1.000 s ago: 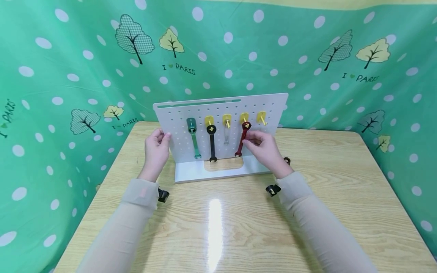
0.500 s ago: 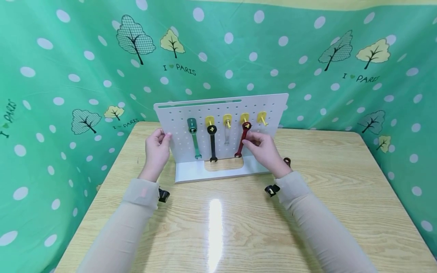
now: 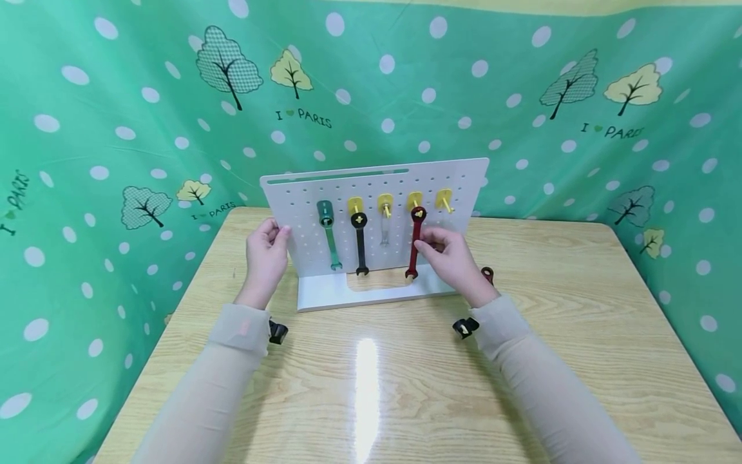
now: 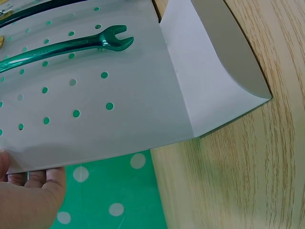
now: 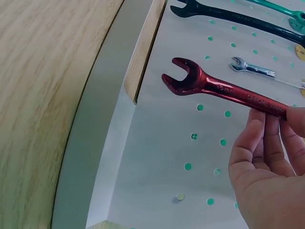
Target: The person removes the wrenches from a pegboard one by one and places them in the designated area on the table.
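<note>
A white pegboard stand [image 3: 307, 248] stands upright on the table; my left hand [image 3: 268, 254] grips its left edge between thumb and fingers. My right hand [image 3: 455, 261] pinches the shaft of a red combination wrench [image 5: 228, 93], whose ring end is on a yellow hook [image 3: 414, 198]. Its open jaw points down. To its left hang a small silver wrench [image 5: 252, 67], a black wrench [image 3: 361, 245] and a green wrench [image 4: 71, 46]. The rightmost yellow hook [image 3: 445, 200] bears nothing.
A dark red ring end [image 3: 487, 274] shows on the wooden table [image 3: 551, 322] behind my right wrist, the rest hidden. A green dotted curtain [image 3: 382, 90] surrounds the table at the back and sides.
The red wrench's lower end has swung right, so it hangs more upright, and my right hand has shifted slightly right with it. My left hand stays on the pegboard edge.
</note>
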The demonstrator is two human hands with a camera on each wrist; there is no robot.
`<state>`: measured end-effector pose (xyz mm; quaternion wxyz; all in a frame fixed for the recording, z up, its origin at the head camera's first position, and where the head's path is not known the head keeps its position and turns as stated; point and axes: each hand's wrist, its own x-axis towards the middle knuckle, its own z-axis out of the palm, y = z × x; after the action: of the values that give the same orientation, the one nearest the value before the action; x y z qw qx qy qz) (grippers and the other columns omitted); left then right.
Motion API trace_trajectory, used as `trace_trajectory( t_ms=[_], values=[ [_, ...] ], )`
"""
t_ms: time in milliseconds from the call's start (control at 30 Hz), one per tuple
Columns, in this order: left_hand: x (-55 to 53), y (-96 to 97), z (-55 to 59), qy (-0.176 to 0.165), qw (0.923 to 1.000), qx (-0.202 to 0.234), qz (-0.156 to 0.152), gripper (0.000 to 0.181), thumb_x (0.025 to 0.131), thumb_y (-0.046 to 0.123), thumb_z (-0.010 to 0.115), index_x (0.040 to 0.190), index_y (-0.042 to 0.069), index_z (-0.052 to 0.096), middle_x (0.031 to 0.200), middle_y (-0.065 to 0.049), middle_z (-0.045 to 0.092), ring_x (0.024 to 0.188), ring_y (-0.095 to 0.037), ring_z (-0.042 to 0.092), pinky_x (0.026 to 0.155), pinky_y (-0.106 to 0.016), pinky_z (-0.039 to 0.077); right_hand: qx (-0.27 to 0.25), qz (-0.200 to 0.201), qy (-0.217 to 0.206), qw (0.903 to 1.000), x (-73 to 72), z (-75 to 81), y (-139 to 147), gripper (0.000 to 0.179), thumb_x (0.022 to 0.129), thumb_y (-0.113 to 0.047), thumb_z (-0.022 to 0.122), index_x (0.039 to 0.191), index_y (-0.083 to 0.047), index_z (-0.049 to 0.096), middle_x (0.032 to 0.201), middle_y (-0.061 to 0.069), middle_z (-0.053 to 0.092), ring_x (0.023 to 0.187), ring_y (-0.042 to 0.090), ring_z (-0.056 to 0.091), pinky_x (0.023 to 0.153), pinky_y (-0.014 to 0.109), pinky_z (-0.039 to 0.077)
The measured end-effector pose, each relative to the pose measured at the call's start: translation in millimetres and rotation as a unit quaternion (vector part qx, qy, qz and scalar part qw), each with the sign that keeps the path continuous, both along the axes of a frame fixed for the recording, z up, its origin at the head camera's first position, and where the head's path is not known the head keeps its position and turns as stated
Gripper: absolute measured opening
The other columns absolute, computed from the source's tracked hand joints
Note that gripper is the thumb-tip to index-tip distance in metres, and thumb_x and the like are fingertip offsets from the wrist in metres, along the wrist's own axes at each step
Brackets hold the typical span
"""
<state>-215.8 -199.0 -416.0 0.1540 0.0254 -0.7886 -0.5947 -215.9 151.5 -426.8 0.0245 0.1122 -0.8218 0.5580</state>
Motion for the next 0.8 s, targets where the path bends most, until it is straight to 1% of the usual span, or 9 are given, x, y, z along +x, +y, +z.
trace_trajectory(
  t_ms=[67,333,433,500,567,633,700,800],
  values=[
    [0.3,-0.7,-0.3,-0.001,1.0000,-0.001,0.001,0.027,0.108,0.014,0.052,0.125,-0.005,0.062,0.118,-0.019,0.069,0.103,-0.023,0.065,0.088,-0.033,0.054,-0.001,0.001,-0.003,1.0000,1.3,0.4,0.1,0.017,0.102,-0.015,0.066,0.109,-0.001,0.072,0.102,0.011,0.070,0.089,0.025,0.060,0.074,0.032,0.050],
    [-0.1,0.3,0.2,0.000,1.0000,-0.004,0.006,0.026,0.107,0.013,0.053,0.124,-0.004,0.063,0.116,-0.019,0.070,0.100,-0.022,0.065,0.083,-0.031,0.054,0.000,-0.005,-0.020,0.9998,5.1,0.7,1.6,0.020,0.103,-0.018,0.065,0.112,-0.001,0.071,0.103,0.013,0.070,0.089,0.026,0.061,0.074,0.033,0.050],
    [-0.1,0.6,0.1,0.002,1.0000,-0.005,0.005,0.025,0.107,0.012,0.053,0.124,-0.004,0.063,0.115,-0.019,0.070,0.099,-0.022,0.065,0.081,-0.030,0.054,-0.003,-0.006,-0.023,0.9997,6.9,0.2,2.1,0.021,0.103,-0.015,0.063,0.113,0.002,0.070,0.104,0.016,0.070,0.091,0.030,0.061,0.074,0.030,0.050],
    [0.1,0.7,0.1,0.004,1.0000,-0.005,0.004,0.025,0.107,0.012,0.053,0.124,-0.004,0.063,0.115,-0.019,0.070,0.098,-0.022,0.065,0.081,-0.030,0.054,-0.006,-0.004,-0.021,0.9998,9.1,1.6,1.7,0.020,0.103,-0.011,0.062,0.113,0.005,0.070,0.105,0.019,0.070,0.092,0.035,0.062,0.072,0.028,0.049],
    [0.2,0.6,0.0,0.005,1.0000,-0.005,0.003,0.025,0.107,0.012,0.053,0.123,-0.005,0.063,0.114,-0.020,0.070,0.098,-0.022,0.065,0.081,-0.031,0.054,-0.012,0.000,-0.017,0.9998,13.0,6.8,0.1,0.019,0.103,-0.007,0.062,0.113,0.008,0.069,0.104,0.022,0.069,0.092,0.039,0.062,0.071,0.027,0.050],
    [0.0,0.4,-0.2,0.006,1.0000,-0.004,0.003,0.025,0.107,0.011,0.053,0.123,-0.005,0.063,0.114,-0.020,0.070,0.098,-0.023,0.065,0.082,-0.032,0.054,-0.017,0.005,-0.012,0.9998,19.2,15.9,-2.2,0.018,0.102,-0.003,0.061,0.111,0.010,0.068,0.103,0.024,0.069,0.091,0.041,0.062,0.071,0.025,0.050],
    [-0.3,0.2,-0.3,0.007,1.0000,-0.003,0.003,0.025,0.107,0.012,0.053,0.122,-0.005,0.063,0.114,-0.020,0.070,0.099,-0.023,0.065,0.083,-0.032,0.054,-0.017,0.009,-0.006,0.9998,26.1,25.6,-4.4,0.016,0.102,-0.001,0.061,0.109,0.012,0.068,0.101,0.025,0.069,0.088,0.038,0.062,0.070,0.024,0.050],
    [0.1,-0.1,-0.2,0.006,1.0000,-0.003,0.003,0.025,0.107,0.012,0.053,0.123,-0.005,0.063,0.115,-0.020,0.070,0.101,-0.023,0.065,0.085,-0.033,0.054,-0.015,0.013,0.002,0.9998,34.1,35.1,-5.9,0.015,0.101,0.000,0.061,0.106,0.012,0.068,0.098,0.025,0.068,0.083,0.027,0.061,0.069,0.024,0.049]
  ],
)
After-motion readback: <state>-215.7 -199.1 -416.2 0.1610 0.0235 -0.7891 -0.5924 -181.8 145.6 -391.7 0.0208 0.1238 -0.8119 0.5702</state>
